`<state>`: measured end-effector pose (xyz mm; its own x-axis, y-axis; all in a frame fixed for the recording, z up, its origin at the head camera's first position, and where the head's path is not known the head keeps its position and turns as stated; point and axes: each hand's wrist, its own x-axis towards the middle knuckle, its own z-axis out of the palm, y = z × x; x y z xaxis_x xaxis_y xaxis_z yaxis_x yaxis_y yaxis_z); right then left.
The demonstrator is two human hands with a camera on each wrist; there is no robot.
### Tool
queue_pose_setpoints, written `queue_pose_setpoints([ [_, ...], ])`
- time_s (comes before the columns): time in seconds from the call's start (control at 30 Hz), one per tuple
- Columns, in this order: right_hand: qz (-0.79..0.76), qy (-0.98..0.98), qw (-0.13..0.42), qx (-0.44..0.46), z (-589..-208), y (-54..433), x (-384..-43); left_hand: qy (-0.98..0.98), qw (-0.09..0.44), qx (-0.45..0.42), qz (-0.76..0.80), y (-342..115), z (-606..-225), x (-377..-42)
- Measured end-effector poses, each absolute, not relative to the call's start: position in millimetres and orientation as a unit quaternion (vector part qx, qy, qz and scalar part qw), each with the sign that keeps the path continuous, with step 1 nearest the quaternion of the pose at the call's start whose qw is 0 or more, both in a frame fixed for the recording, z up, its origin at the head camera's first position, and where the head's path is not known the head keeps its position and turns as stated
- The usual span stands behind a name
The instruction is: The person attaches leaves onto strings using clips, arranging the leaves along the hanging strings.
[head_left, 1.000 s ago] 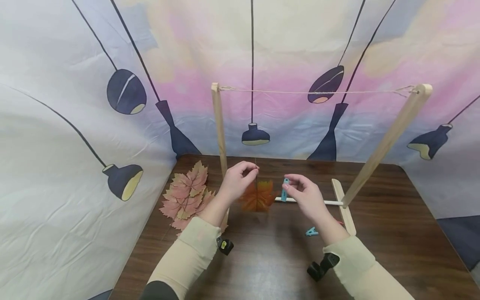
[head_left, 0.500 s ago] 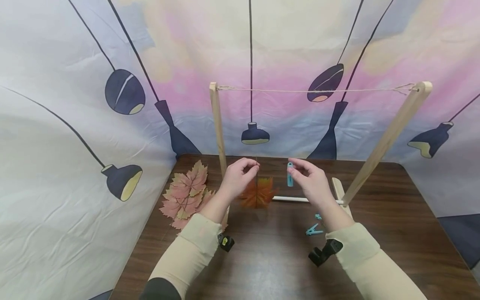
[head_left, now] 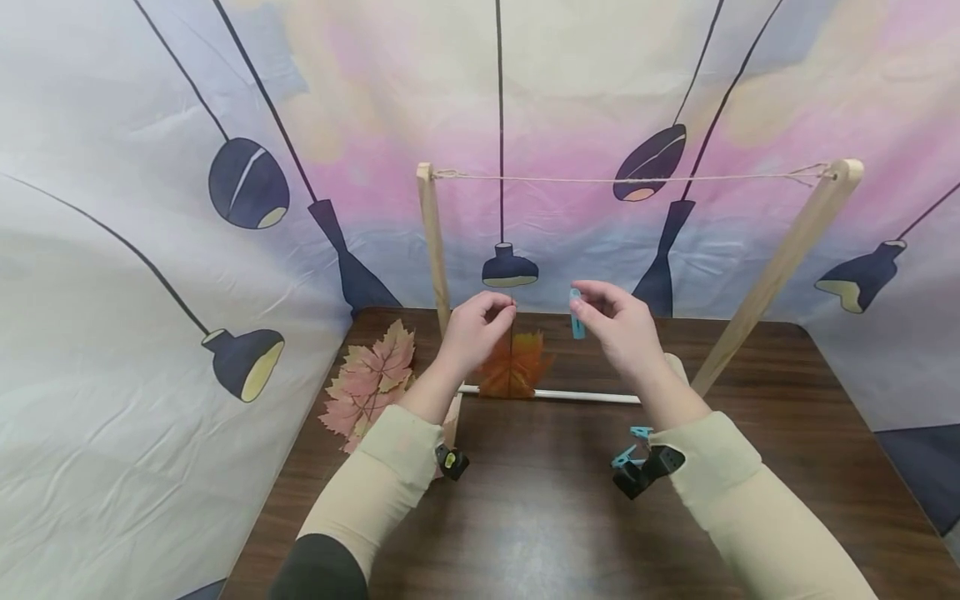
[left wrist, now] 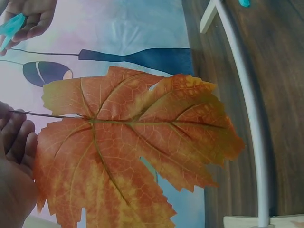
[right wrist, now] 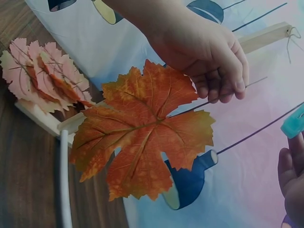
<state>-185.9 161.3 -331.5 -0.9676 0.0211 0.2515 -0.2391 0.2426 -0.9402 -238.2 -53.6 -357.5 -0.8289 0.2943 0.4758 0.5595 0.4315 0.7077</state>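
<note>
An orange maple leaf (head_left: 514,367) hangs by its thin stem from my left hand (head_left: 474,332), whose thumb and fingers pinch the stem. Its veined face fills much of the left wrist view, where the leaf (left wrist: 128,128) spreads below the fingers. My right hand (head_left: 618,325) pinches a teal clothespin (head_left: 577,314) upright, a short way right of the leaf and apart from it. The clothespin (right wrist: 293,122) also shows at the right edge of the right wrist view. Both hands are below a string (head_left: 570,179) tied between two wooden posts.
Pinkish leaves (head_left: 371,375) lie piled on the table's left side. The frame's wooden posts (head_left: 780,275) stand left and right, joined low down by a white rod (head_left: 585,396). Teal clothespins (head_left: 624,456) lie by the right wrist on the brown table (head_left: 540,517). A printed cloth hangs behind.
Both hands have risen toward the string, the left carrying the leaf by its stem and the right carrying the clothespin. The right hand first swung slightly rightward, then back left.
</note>
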Motion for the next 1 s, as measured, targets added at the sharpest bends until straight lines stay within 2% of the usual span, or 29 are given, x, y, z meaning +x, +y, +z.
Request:
queue_pose_setpoints([
  [0.4, 0.595, -0.788, 0.131, 0.095, -299, 154, -190, -0.829, 0.167, -0.267, -0.463, -50, -334, -246],
  [1.0, 0.583, -0.786, 0.177, 0.107, -274, 156, -195, -0.837, 0.156, -0.261, -0.454, -51, -318, -255],
])
